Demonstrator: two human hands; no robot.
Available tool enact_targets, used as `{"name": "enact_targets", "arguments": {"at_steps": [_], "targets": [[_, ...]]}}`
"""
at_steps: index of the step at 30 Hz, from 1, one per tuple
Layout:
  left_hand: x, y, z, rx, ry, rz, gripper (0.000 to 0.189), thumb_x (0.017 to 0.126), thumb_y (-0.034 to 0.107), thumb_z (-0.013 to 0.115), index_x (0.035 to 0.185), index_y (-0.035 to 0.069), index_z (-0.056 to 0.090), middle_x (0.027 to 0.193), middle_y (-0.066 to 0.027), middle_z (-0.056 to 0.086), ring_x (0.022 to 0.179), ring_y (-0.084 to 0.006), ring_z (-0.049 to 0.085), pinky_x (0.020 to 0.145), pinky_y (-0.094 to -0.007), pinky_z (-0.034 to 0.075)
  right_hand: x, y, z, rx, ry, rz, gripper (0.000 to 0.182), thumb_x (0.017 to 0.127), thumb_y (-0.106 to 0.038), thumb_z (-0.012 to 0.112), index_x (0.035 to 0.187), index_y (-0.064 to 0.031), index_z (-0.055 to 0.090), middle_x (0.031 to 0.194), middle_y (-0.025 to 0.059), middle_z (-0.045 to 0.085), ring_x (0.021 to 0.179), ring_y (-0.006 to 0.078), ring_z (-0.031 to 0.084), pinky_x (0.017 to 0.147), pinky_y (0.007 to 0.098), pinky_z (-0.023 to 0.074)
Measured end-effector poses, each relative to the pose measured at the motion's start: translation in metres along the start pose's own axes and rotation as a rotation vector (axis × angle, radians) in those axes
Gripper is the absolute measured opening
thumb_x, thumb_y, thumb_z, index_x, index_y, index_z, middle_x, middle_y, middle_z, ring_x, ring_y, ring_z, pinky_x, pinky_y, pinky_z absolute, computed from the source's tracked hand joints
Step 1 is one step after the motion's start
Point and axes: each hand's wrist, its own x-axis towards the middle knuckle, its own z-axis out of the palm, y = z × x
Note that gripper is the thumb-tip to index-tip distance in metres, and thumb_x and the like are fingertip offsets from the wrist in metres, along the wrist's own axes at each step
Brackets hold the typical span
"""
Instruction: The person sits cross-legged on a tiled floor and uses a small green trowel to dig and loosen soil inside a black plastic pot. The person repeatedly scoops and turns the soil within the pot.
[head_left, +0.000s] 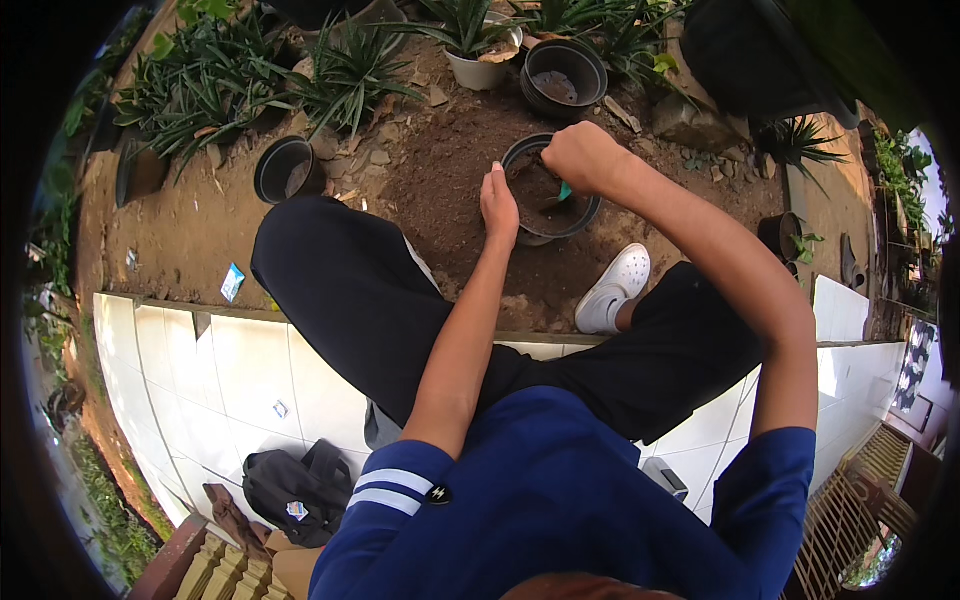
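Observation:
A round black plastic plant pot (512, 231) with brown soil (538, 196) in it stands on the ground before me. My left hand (499, 204) rests against the pot's left rim, its fingers close together and pointing up. Over the far right rim, my right hand (585, 159) is closed around the handle end of a small tool with a green blade (564, 192), a hand trowel as far as I can tell. The blade points down into the soil, and my fist hides the handle. Loose dark soil (442, 165) lies on the ground left of the pot.
Beyond stand another black pot (564, 75) and a white pot (480, 73) with a spiky plant. A black pot (289, 171) is near my left knee, spiky plants (352, 75) behind it. My white clog (626, 274) is near the pot. A black backpack (296, 487) lies on the tiles (247, 375).

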Motion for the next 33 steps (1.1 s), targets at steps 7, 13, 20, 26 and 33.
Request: {"name": "enact_targets", "arguments": {"at_steps": [7, 13, 20, 26, 33], "targets": [[0.002, -0.006, -0.001, -0.015, 0.011, 0.033, 0.065, 0.104, 0.05, 0.036, 0.134, -0.005, 0.052, 0.132, -0.0183, 0.058, 0.125, -0.0277, 0.051, 0.106, -0.038, 0.035, 0.022, -0.004, -0.011, 0.039, 0.049, -0.055, 0.018, 0.063, -0.013, 0.077, 0.078, -0.0056, 0.073, 0.076, 0.0129, 0.071, 0.076, 0.0304, 0.072, 0.066, 0.0405, 0.0571], [0.009, -0.017, 0.005, -0.036, 0.094, 0.104, 0.06, 0.105, 0.048, 0.037, 0.118, -0.007, 0.057, 0.106, -0.0166, 0.061, 0.1, -0.0286, 0.056, 0.092, -0.0394, 0.041, 0.043, 0.031, -0.019, 0.099, 0.069, 0.053, 0.016, 0.06, -0.012, 0.077, 0.076, -0.0126, 0.077, 0.073, 0.0089, 0.071, 0.077, 0.0299, 0.071, 0.067, 0.0396, 0.0562], [-0.004, 0.001, 0.001, -0.033, 0.08, 0.055, 0.057, 0.104, 0.044, 0.04, 0.119, -0.007, 0.06, 0.105, -0.0164, 0.065, 0.099, -0.0258, 0.058, 0.091, -0.0367, 0.042, 0.07, 0.035, -0.045, -0.05, 0.133, -0.006, 0.015, 0.062, -0.012, 0.077, 0.076, -0.0104, 0.075, 0.074, 0.0096, 0.071, 0.077, 0.0291, 0.072, 0.063, 0.04, 0.0564], [0.007, -0.015, 0.005, -0.056, 0.111, 0.124, 0.058, 0.104, 0.044, 0.04, 0.122, -0.007, 0.06, 0.111, -0.0165, 0.065, 0.104, -0.0263, 0.058, 0.094, -0.0367, 0.041, 0.105, 0.027, -0.042, -0.136, 0.249, -0.092, 0.013, 0.064, -0.013, 0.077, 0.075, -0.0083, 0.074, 0.076, 0.0098, 0.072, 0.078, 0.0291, 0.072, 0.067, 0.0402, 0.0576], [-0.004, 0.003, 0.005, -0.056, 0.098, 0.076, 0.058, 0.104, 0.045, 0.041, 0.121, -0.007, 0.06, 0.11, -0.0167, 0.065, 0.104, -0.0267, 0.058, 0.094, -0.0369, 0.042, 0.089, 0.031, -0.043, -0.089, 0.09, -0.003, 0.011, 0.065, -0.012, 0.077, 0.075, -0.0077, 0.074, 0.077, 0.0116, 0.072, 0.077, 0.0298, 0.072, 0.066, 0.0407, 0.0574]]}}
